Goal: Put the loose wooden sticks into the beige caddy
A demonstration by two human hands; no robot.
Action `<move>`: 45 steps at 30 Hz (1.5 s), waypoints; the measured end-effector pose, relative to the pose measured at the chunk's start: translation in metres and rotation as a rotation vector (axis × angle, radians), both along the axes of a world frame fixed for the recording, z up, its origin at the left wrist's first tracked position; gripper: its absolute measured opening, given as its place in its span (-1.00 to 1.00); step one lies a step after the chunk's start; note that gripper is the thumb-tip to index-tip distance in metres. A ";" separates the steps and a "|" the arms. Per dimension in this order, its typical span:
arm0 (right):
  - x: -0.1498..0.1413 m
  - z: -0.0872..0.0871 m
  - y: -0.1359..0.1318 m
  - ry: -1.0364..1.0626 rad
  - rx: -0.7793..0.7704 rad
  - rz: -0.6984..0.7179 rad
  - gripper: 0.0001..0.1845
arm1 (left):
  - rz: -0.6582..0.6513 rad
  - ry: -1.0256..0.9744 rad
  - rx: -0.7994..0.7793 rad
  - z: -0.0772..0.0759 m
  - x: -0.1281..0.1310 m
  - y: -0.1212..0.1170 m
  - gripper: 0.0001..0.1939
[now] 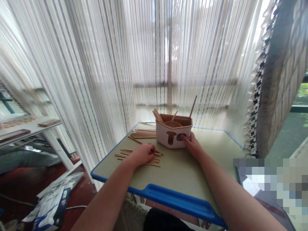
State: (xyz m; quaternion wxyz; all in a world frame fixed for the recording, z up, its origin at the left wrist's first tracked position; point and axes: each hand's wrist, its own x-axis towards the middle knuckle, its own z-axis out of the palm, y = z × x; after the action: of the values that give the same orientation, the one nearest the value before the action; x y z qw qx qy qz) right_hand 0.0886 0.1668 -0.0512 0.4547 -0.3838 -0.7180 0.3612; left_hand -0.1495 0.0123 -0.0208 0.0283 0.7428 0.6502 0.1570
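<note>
A white holder (pixel 168 136) with a brown rim and a mushroom-shaped cutout stands at the far middle of a small green table (pixel 183 170). Several brown chopsticks stick up out of it. My right hand (pixel 192 146) rests against the holder's front right side, thumb on its wall. My left hand (pixel 143 154) lies curled over a loose pile of chopsticks (pixel 134 156) on the table, fingers closed on some of them. A second pile of chopsticks (pixel 141 133) lies to the left of the holder.
The table has a blue rim (pixel 173 197) with a groove at the near edge. Striped sheer curtains (pixel 108 70) hang close behind and left. A white shelf (pixel 26 126) stands far left; bags (pixel 51 199) lie on the floor below.
</note>
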 end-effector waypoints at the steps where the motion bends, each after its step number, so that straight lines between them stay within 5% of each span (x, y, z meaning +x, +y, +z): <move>1: 0.000 0.000 0.000 0.004 -0.001 0.008 -0.42 | 0.006 -0.002 0.010 0.000 0.000 0.001 -0.84; 15: 0.000 0.000 -0.009 -0.013 -0.002 -0.040 -0.27 | 0.086 0.101 0.058 0.000 0.019 0.005 -0.87; 24: 0.011 0.011 -0.050 -0.050 -0.061 -0.112 -0.37 | 0.182 0.237 0.114 -0.008 0.021 0.004 -0.78; 35: 0.060 0.003 -0.156 -0.058 0.012 -0.281 -0.38 | 0.251 0.257 0.232 -0.009 0.024 -0.007 -0.70; 45: 0.064 -0.005 -0.154 0.029 0.020 -0.224 -0.31 | 0.265 0.319 0.442 -0.012 0.017 -0.003 -0.71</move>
State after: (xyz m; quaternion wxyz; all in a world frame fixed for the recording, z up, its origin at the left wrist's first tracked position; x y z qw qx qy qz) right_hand 0.1530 0.0130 -0.0565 0.5064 -0.4517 -0.6676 0.3063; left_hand -0.1321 0.0088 -0.0327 -0.2571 0.6550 0.6877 0.1785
